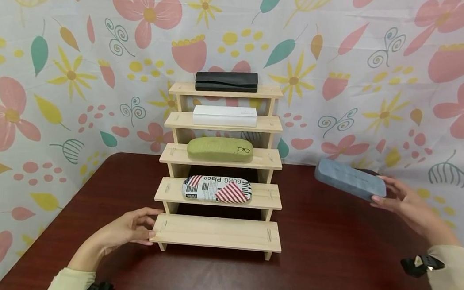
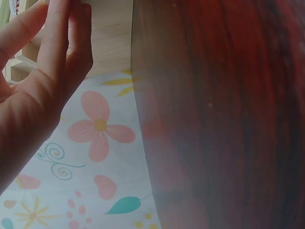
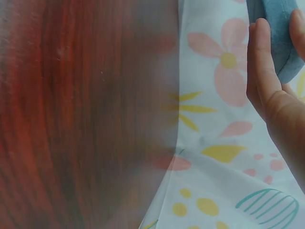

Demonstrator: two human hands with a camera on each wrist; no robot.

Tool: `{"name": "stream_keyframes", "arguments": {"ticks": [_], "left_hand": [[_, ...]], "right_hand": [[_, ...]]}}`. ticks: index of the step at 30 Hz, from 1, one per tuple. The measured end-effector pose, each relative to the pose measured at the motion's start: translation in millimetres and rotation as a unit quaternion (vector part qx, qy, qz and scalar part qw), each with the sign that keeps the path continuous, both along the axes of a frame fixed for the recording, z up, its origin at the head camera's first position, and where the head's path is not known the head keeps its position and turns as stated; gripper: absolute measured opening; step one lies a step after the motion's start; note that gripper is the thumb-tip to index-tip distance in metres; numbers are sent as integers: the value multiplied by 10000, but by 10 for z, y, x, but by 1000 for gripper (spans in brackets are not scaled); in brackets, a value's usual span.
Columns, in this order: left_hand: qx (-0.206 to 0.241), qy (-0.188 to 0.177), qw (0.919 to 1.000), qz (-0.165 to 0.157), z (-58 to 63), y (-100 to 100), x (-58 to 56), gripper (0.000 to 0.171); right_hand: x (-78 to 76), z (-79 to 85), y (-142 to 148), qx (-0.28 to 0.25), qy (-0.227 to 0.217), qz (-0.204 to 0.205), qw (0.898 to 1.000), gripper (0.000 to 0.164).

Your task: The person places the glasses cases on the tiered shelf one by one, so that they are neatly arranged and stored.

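My right hand grips one end of a blue-grey glasses case, held up at the right over the table's far edge. The thumb and fingers lie on either side of that case in the right wrist view. At the lower left, my left hand holds the left end of the bottom step of a pale wooden stepped stand, thumb at its front corner and index finger at the back. On the upper steps lie a black case, a white case, a green case and a newspaper-print case.
The stand is on a dark red-brown wooden table. Behind the table hangs a white cloth printed with flowers and leaves. A dark object shows partly behind the blue-grey case.
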State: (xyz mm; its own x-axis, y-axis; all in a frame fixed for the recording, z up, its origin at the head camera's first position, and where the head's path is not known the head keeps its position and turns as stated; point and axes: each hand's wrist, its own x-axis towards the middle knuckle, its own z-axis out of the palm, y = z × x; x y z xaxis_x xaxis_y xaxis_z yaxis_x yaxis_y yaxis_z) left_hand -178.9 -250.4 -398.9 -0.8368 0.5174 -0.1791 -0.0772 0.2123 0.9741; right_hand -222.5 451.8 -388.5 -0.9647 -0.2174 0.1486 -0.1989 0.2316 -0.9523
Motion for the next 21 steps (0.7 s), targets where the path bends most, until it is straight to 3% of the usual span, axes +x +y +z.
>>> {"name": "stream_keyframes", "arguments": {"ticks": [4,7,21], "left_hand": [[-14,-11,10000,8,7,-1,-3,63],[-5,-13,10000,-2,5,-4,-3,63],[48,29,10000,-48,1,-10,5,63]], "right_hand": [[119,36,-40,690,9,-21,9976,65],[207,54,-103,847,111,154,9962,66],[525,156,-559,53,-18,974,9952,69]]}}
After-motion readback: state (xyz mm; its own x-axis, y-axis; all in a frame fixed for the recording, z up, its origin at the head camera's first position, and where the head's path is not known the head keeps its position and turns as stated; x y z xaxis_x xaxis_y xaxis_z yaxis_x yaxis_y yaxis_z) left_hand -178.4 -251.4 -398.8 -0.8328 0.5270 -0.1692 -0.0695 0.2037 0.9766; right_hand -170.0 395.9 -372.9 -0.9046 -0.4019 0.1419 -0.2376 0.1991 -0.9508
